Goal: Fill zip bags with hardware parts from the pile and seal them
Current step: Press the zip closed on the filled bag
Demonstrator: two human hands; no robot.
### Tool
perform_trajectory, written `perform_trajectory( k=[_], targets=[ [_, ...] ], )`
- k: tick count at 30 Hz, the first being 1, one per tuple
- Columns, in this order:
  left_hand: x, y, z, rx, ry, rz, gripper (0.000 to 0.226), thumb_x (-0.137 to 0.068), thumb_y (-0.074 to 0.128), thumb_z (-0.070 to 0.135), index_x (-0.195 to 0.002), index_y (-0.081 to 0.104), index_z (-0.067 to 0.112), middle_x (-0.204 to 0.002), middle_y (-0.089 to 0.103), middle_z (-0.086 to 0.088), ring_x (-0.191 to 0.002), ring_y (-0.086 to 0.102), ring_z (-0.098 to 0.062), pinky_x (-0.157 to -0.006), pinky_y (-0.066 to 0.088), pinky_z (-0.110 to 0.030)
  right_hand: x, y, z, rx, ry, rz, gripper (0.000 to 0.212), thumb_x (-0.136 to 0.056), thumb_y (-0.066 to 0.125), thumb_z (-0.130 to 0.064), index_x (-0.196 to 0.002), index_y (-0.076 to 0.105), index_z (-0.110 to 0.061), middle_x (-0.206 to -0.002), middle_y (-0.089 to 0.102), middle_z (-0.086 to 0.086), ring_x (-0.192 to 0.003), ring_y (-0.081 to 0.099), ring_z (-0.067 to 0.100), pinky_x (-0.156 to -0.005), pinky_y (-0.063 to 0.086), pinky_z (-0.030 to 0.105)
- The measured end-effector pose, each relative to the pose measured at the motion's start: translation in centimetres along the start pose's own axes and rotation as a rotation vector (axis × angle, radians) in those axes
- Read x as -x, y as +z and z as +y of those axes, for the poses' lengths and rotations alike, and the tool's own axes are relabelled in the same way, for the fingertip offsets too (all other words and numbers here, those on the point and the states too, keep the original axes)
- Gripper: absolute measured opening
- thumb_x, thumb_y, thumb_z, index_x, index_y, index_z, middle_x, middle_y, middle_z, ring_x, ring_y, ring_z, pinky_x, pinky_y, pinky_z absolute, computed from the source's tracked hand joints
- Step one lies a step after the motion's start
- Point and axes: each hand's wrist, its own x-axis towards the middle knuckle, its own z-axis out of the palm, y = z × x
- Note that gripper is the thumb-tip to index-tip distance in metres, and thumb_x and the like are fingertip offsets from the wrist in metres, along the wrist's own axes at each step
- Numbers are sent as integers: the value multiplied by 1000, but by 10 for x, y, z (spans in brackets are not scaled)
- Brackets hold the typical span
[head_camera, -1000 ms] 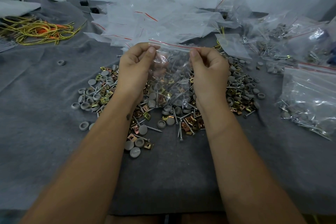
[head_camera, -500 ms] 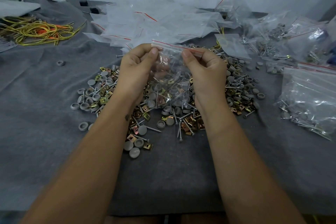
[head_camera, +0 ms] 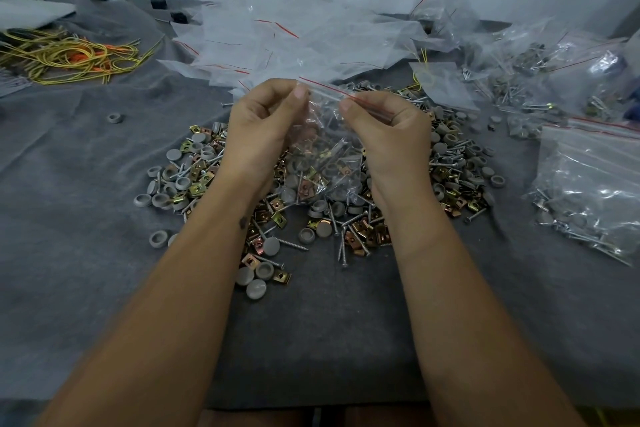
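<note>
A clear zip bag [head_camera: 322,152] with a red seal line hangs between my two hands above the pile of hardware parts [head_camera: 349,218]; screws, grey caps and brass clips show inside it. My left hand [head_camera: 263,128] pinches the bag's top left end between thumb and fingers. My right hand [head_camera: 388,135] pinches the seal strip close beside it, and the strip's right end runs under its fingers. The pile of grey caps, brass clips and screws spreads on the grey cloth under both wrists.
Empty zip bags [head_camera: 294,42] lie heaped at the back centre. Filled bags [head_camera: 588,191] sit at the right, with more filled bags [head_camera: 561,80] behind them. Yellow and orange wires [head_camera: 69,55] lie at the back left. One lone grey cap [head_camera: 115,118] sits left of the pile.
My right hand has slid left along the seal strip toward my left hand, so the gap between the thumbs has narrowed. The left hand has held its place.
</note>
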Motion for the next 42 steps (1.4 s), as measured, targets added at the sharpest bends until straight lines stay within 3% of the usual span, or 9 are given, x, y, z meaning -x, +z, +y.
perform_trajectory(
  k=[5, 13, 18, 24, 27, 32, 36, 38, 42],
  targets=[
    [0, 0, 0, -6, 32, 4, 12, -97, 56, 8, -87, 61, 13, -79, 61, -1, -70, 56, -13, -64, 53, -25, -1, 0, 0, 21, 3, 0, 16, -79, 76, -3, -80, 71, -19, -72, 72, -8, -72, 68, 6, -69, 54, 22],
    [0, 1, -2, -48, 23, -28, 12, -97, 58, 10, -86, 62, 13, -84, 66, -6, -77, 61, -15, -69, 52, -26, 0, 0, -1, 57, 5, -28, 14, -81, 74, -3, -82, 71, -16, -72, 71, -7, -69, 66, 4, -66, 53, 20],
    [0, 0, -5, -71, 67, -57, 6, -91, 64, 14, -85, 65, 13, -79, 66, -5, -72, 58, -14, -65, 50, -22, 2, 1, -2, 94, -28, -68, 22, -82, 74, -4, -77, 70, -25, -72, 71, -11, -74, 68, 2, -69, 52, 17],
    [0, -1, -7, -90, 103, -43, 11, -92, 63, 5, -83, 65, 11, -75, 69, 2, -65, 60, -5, -65, 48, -19, 2, 1, 0, 122, -40, -71, 23, -81, 74, -3, -76, 69, -25, -71, 71, -11, -74, 68, 4, -71, 53, 19],
    [-1, 0, -7, -67, 113, -56, 4, -89, 65, 5, -87, 66, 7, -72, 70, 7, -66, 62, -3, -65, 49, -17, 2, 0, -1, 89, -50, -77, 19, -78, 77, -3, -78, 70, -21, -72, 72, -9, -74, 70, 5, -69, 53, 18],
    [-1, 1, -6, -66, 85, -96, 9, -82, 71, 9, -89, 69, 6, -79, 74, 5, -76, 65, -9, -73, 52, -23, 3, 2, -1, 108, -61, -97, 21, -77, 77, -2, -79, 71, -22, -72, 72, -11, -74, 70, 5, -68, 53, 17],
    [-2, 0, -8, -77, 49, -134, 14, -82, 73, 14, -92, 69, 5, -89, 71, -11, -86, 62, -28, -80, 51, -38, 3, 1, 1, 128, -68, -85, 23, -77, 76, -3, -76, 71, -25, -73, 73, -8, -76, 71, 10, -70, 55, 22],
    [-2, -1, -9, -100, 64, -152, 10, -85, 68, 11, -94, 69, 5, -92, 71, -12, -89, 63, -27, -85, 51, -41, 3, 1, 2, 141, -67, -82, 22, -78, 77, -3, -76, 70, -25, -76, 73, -6, -77, 71, 12, -72, 56, 24],
    [-3, -2, -9, -85, 84, -115, 7, -88, 66, 3, -91, 69, 8, -80, 72, 3, -77, 63, -12, -72, 51, -24, 3, 3, 0, 129, -33, -79, 17, -79, 75, -8, -78, 71, -24, -78, 73, -5, -80, 71, 11, -72, 57, 25]
  ],
)
